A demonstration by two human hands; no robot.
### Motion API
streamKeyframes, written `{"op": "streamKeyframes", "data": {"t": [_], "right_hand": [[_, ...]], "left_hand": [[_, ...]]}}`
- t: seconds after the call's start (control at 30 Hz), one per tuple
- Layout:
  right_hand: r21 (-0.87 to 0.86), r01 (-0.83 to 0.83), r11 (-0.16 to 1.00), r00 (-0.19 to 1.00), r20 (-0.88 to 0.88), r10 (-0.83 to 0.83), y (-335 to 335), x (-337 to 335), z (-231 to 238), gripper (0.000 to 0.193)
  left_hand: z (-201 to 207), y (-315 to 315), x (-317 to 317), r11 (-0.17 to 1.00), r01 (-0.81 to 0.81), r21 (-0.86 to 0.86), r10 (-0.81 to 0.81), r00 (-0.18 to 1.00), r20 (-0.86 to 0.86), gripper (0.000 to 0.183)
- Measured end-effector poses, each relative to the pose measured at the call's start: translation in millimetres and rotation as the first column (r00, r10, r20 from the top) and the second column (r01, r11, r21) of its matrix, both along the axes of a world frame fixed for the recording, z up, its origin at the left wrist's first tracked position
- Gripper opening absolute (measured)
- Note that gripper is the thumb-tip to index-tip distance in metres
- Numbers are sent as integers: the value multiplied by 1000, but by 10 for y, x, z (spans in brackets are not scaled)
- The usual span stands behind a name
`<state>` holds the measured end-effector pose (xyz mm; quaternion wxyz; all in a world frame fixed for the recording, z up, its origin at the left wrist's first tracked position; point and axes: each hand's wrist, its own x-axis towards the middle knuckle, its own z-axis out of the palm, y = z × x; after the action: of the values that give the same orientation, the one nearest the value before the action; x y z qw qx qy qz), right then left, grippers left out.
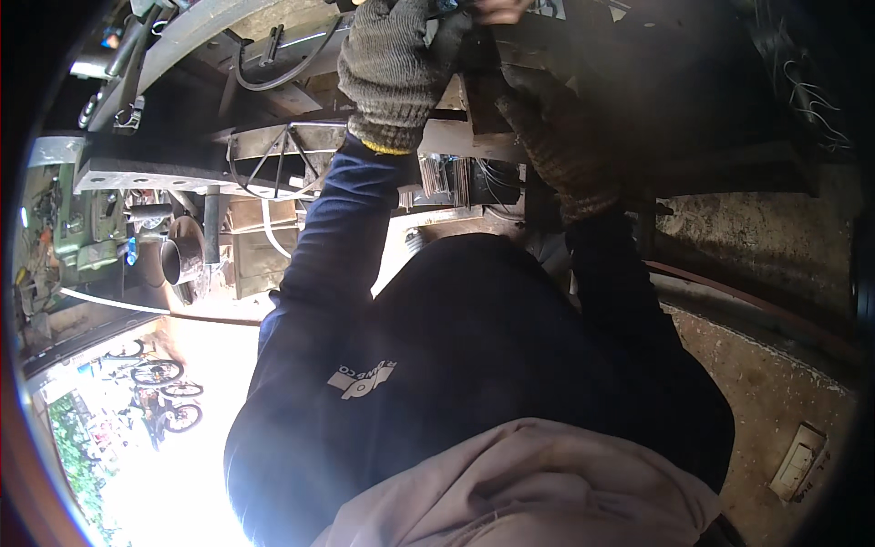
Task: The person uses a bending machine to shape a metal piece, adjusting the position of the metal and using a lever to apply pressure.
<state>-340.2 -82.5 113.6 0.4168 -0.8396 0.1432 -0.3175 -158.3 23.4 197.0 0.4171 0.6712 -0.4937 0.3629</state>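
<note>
At the top edge, my left hand [390,77] wears a grey knit glove with a yellow cuff. Its fingers curl toward a dark object there, which the frame cuts off. My right hand [561,137], in a dirty knit glove, is in deep shadow right of a dark upright metal piece [483,87]. The thumb side faces that piece; the other fingers blur into the dark, so their grip is unclear. Close to my left fingers, a bare hand [501,9] of another person reaches in at the top edge.
A thick steel beam with holes [137,175] extends at left, near a round metal pipe [182,260] and a green machine [96,228]. Thin rods [451,182] and a black cable bundle [497,182] lie below my hands. Bicycles [164,392] stand outside in bright light. A wall switch [797,460] is at lower right.
</note>
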Motion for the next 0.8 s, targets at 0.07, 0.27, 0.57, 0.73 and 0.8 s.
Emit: {"op": "streamKeyframes", "data": {"t": [0.07, 0.27, 0.57, 0.73, 0.8], "right_hand": [[83, -4, 997, 1000, 15, 3, 14, 1, -16, 40], [67, 43, 997, 999, -14, -42, -29, -122, -17, 38], [93, -20, 995, 999, 47, 16, -64, -54, -46, 36], [-112, 181, 977, 983, 60, -176, -169, -67, -80, 33], [257, 55, 965, 973, 202, -109, -229, 3, -84, 33]], "left_hand": [[-37, 27, 94, 1000, 13, 28, -12, 1000, -16, 34], [-161, 193, 166, 969, 174, -178, -242, 823, -514, 17], [-421, 319, 646, 995, 47, -84, -87, 811, -579, 31], [-418, 367, 704, 982, 173, -80, -187, 794, -578, 32], [-392, 358, 707, 989, 144, -40, -142, 827, -543, 32]]}}
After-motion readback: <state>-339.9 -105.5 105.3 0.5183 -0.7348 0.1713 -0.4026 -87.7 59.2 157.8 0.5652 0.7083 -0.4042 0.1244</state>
